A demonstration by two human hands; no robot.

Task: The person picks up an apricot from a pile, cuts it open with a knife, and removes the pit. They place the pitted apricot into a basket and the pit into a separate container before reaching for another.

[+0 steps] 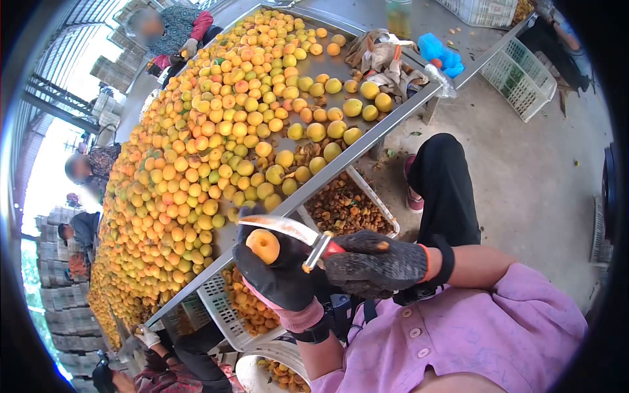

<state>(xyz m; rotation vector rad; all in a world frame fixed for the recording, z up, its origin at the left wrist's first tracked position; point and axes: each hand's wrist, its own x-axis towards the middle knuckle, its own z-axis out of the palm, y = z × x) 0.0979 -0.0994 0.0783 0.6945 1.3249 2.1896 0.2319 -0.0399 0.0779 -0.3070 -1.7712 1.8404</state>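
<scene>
My left hand (278, 278), in a dark glove with a pink cuff, cradles an orange apricot (263, 247) that shows a small dark pit at its stem end. In my right hand (377, 265), gloved in dark grey, is a curved knife (283, 226) with a red handle, its fingers wrapped around it. The blade reaches across just above the apricot and overlaps the left glove in this view. Behind both hands runs the metal rim of a sorting table (367, 141) heaped with yellow and orange apricots (196, 150).
Under the table edge stand a crate of brownish scraps (350, 206), a white crate of halved apricots (246, 308) and a white bucket (249, 370). Crumpled cloths (386, 62) and a blue bag (440, 56) lie on the far corner. Several people sit around the table.
</scene>
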